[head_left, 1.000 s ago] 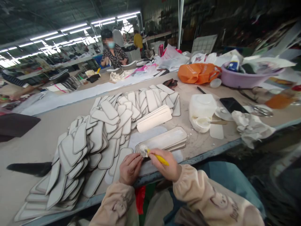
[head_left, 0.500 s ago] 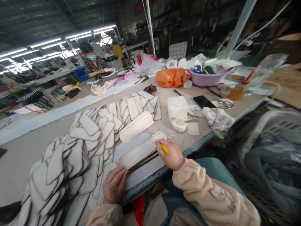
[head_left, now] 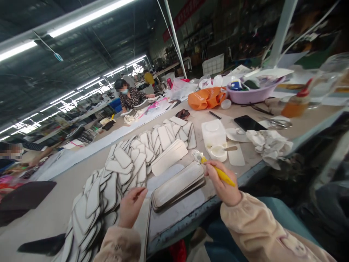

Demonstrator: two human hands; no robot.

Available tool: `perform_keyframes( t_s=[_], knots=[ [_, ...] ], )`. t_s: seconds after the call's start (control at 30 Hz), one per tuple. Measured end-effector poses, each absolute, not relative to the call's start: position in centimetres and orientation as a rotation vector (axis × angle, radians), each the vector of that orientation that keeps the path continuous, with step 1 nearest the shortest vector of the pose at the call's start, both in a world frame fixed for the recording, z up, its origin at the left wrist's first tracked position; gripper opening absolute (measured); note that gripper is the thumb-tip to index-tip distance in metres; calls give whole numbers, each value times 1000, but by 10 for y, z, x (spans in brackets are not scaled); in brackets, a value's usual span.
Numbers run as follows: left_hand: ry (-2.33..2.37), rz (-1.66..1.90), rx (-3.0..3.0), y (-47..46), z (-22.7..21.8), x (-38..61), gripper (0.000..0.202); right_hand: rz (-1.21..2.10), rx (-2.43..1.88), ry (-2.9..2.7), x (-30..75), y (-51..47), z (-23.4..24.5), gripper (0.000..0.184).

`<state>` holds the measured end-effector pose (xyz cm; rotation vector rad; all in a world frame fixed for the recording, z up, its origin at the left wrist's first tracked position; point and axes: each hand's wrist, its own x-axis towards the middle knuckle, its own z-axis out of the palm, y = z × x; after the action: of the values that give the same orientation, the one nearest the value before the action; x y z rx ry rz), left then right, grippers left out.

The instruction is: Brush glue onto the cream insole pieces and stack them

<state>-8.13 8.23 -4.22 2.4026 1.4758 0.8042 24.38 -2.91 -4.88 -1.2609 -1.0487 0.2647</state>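
My right hand (head_left: 222, 183) grips a yellow-handled brush (head_left: 225, 177). White paste coats its bristles, which are just past the right end of a stack of long, rounded pale pieces (head_left: 177, 183). The top piece looks shiny and wet. Left of that stack is my left hand (head_left: 131, 206), its fingers drawn together and nothing visible in them. It hovers over the near edge of a heap of similar dark-edged pieces (head_left: 94, 196). Behind the stack lies a fanned pile of cream pieces (head_left: 169, 158).
A white plastic container (head_left: 213, 131) with paste at its opening and a flat stick (head_left: 231, 148) stands at right. Beyond are a phone (head_left: 249, 123), crumpled paper (head_left: 268, 143), an orange bag (head_left: 205, 98) and a purple basin (head_left: 253, 95). A masked person (head_left: 132, 97) works across the table.
My left hand has let go of the stack's left end and lifted away leftward. My right hand has drawn the brush off the top piece to beyond its right end. The view has shifted.
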Motion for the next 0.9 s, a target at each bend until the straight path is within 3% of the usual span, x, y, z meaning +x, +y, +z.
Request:
perform_keyframes(
  t_s=[0.23, 0.43, 0.9],
  knots=[
    [1265, 412, 2989, 174, -42, -23, 23, 310, -1251, -983, 253, -30, -43, 15],
    [1221, -148, 3074, 198, -50, 9, 19, 227, -1249, -991, 263, -30, -46, 11],
    [1362, 82, 2976, 198, -58, 7, 9, 169, -1254, -1084, 265, -27, -53, 11]
  ],
)
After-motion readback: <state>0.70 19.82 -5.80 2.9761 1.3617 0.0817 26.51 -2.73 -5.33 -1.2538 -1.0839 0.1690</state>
